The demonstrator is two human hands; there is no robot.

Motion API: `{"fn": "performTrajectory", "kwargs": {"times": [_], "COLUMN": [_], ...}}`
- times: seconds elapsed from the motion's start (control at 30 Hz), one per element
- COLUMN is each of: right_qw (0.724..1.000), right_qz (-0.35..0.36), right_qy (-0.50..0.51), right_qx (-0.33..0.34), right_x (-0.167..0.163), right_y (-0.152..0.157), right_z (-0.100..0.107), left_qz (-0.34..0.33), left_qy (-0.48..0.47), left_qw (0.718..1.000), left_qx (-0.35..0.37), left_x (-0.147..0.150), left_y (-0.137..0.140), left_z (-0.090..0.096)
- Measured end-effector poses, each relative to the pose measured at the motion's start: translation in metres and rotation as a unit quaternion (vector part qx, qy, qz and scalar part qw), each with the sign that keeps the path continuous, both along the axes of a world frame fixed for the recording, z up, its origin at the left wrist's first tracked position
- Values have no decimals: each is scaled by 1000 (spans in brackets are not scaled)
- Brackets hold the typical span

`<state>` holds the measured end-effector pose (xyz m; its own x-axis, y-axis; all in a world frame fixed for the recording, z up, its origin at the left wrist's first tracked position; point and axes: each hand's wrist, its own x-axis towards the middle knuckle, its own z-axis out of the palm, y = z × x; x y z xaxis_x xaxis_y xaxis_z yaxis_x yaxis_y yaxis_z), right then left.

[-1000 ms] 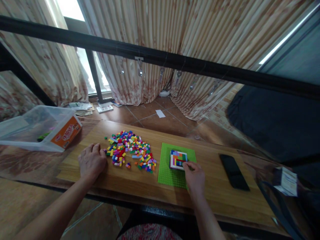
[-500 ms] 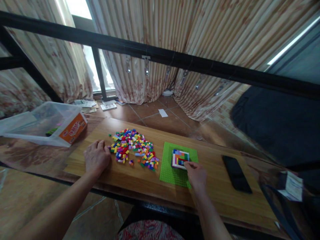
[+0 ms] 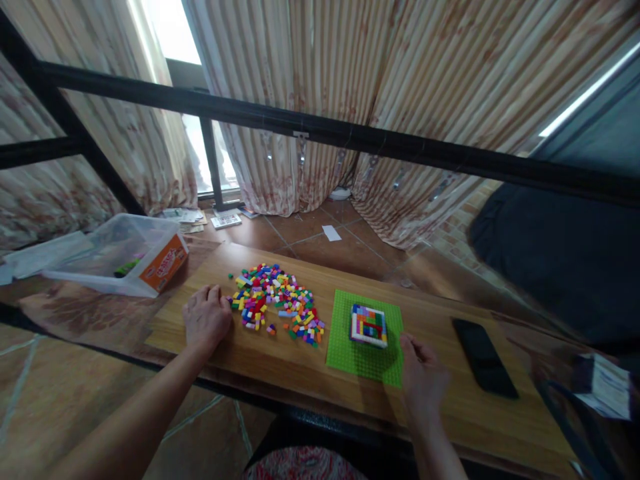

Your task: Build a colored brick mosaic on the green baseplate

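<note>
A loose pile of small coloured toy bricks (image 3: 277,300) lies on the wooden board. Beside its left edge my left hand (image 3: 207,319) rests palm down, open, its fingers loosely bent on the board. On a green studded baseplate (image 3: 343,353) sits a low, square brick build (image 3: 369,325) with a white rim and a multicoloured top. My right hand (image 3: 423,370) hovers at the baseplate's right edge, apart from the build. Its fingers are curled together and somewhat blurred; whatever they may hold is hidden.
A clear plastic bin (image 3: 117,257) with an orange label stands at the back left. To the right, a black phone (image 3: 484,357) lies on the wooden board (image 3: 280,370). A dark metal rail (image 3: 260,113) crosses beyond the table, before striped curtains (image 3: 325,60).
My right hand has left the build's front right corner and moved right, off its top. My left hand stays beside the pile. The whole view has shifted slightly.
</note>
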<state>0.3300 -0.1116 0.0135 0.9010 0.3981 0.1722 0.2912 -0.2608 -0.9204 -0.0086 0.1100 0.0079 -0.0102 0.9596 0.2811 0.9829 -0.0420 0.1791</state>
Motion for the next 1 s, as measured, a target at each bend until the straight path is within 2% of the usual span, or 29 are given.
{"fn": "performTrajectory", "kwargs": {"times": [0.1, 0.23, 0.4, 0.6, 0.73, 0.9, 1.0], "right_qw": [999, 985, 941, 887, 869, 882, 882], "right_qz": [25, 151, 295, 384, 388, 316, 303], "right_qy": [-2, -83, -163, -250, -291, -321, -328], "right_qx": [-20, -9, -36, -63, -96, -135, -149], "right_x": [-24, -62, -109, -147, -153, -144, -140], "right_y": [3, 13, 29, 57, 74, 76, 74], "right_z": [8, 11, 2, -5, -5, -11, -13], "left_qz": [0, 1, -5, -5, 0, -2, 0], "left_qy": [3, 4, -1, -7, -7, -15, -20], "left_qw": [1000, 1000, 1000, 1000, 1000, 1000, 1000], "left_qx": [2, 0, 7, 7, 5, 4, 4], "left_x": [0, -1, -1, -2, -2, -2, -2], "left_y": [-1, -2, -3, -2, -2, -2, -3], "left_z": [-1, -3, -5, -7, -8, -9, -9]}}
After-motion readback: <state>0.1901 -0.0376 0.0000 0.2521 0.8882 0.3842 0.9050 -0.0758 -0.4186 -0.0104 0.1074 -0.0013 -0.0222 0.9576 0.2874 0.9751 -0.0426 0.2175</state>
